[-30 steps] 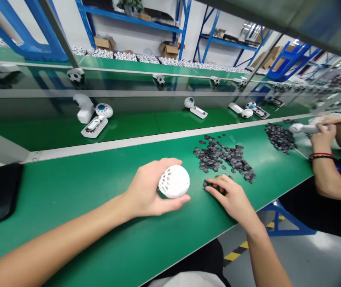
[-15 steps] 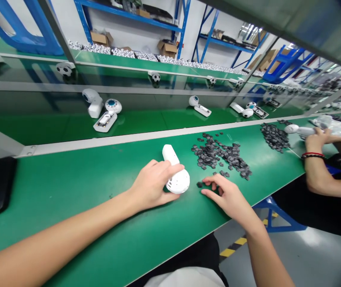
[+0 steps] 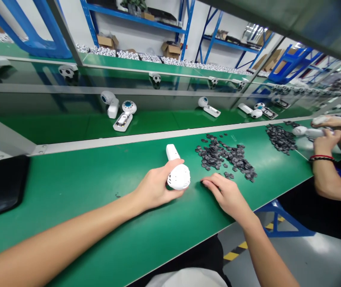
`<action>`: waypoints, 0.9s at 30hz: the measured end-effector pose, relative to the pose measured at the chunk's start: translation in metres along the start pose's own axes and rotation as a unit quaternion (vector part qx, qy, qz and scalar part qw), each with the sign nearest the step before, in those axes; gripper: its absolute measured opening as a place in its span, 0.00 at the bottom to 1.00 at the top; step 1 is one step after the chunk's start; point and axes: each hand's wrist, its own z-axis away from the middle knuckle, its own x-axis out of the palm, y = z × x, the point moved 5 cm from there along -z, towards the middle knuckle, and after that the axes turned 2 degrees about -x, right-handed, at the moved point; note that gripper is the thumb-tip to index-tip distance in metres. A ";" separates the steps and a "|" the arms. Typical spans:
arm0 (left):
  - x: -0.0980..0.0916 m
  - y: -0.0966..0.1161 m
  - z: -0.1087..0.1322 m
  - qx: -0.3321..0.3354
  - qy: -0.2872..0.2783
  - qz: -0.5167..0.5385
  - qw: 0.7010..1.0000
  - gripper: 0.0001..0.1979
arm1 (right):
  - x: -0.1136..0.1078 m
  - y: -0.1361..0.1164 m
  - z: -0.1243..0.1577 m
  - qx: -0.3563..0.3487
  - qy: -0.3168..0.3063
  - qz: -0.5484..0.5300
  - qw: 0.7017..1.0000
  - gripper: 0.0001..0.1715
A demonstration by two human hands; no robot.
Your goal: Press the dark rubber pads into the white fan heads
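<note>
My left hand [image 3: 162, 181] is wrapped round a white plastic device [image 3: 179, 177] with a round, ball-like head and a flat handle. The head points towards me, and its handle lies away from me on the green worktop. Small holes and slots show in the white head. To the right, my right hand [image 3: 222, 191] is closed in a pinch, thumb against fingers. A bit of a small black piece [image 3: 202, 181] shows at the fingertips. Just beyond that hand lies a spread pile of small black pentagon-shaped pieces [image 3: 213, 153].
A co-worker's hands [image 3: 327, 139] hold a similar white device at the right, beside another black pile [image 3: 281, 138]. Behind a metal rail, white devices [image 3: 123, 121] lie on the green conveyor belt [image 3: 164, 121]. A black tray-like object [image 3: 4, 185] rests at the far left.
My right hand has closed on the small black piece that lay on the worktop. The left hand has shifted its grip, and the round head is tilted up more. The camera view has moved slightly.
</note>
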 end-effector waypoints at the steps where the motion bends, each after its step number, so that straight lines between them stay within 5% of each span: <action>1: 0.001 0.001 0.000 -0.001 -0.005 0.009 1.000 0.37 | 0.001 -0.004 0.001 0.013 0.013 -0.049 0.999 0.14; 4: 0.003 0.002 0.000 -0.001 -0.017 0.018 1.000 0.37 | 0.008 -0.025 0.003 0.043 0.027 -0.177 0.983 0.10; 9: 0.005 0.001 0.002 -0.003 -0.031 0.025 0.999 0.37 | 0.019 -0.050 -0.003 0.068 0.076 -0.237 0.966 0.08; 16: 0.007 0.005 0.003 -0.026 -0.045 0.022 0.998 0.36 | 0.028 -0.050 -0.005 0.053 0.080 -0.184 0.978 0.08; 23: 0.006 0.012 0.006 -0.057 -0.087 0.070 0.992 0.52 | 0.023 -0.061 -0.005 0.032 0.115 -0.105 0.987 0.12; 27: 0.003 0.011 0.004 -0.090 -0.057 0.069 0.992 0.45 | 0.027 -0.061 -0.007 0.041 0.114 -0.105 0.987 0.11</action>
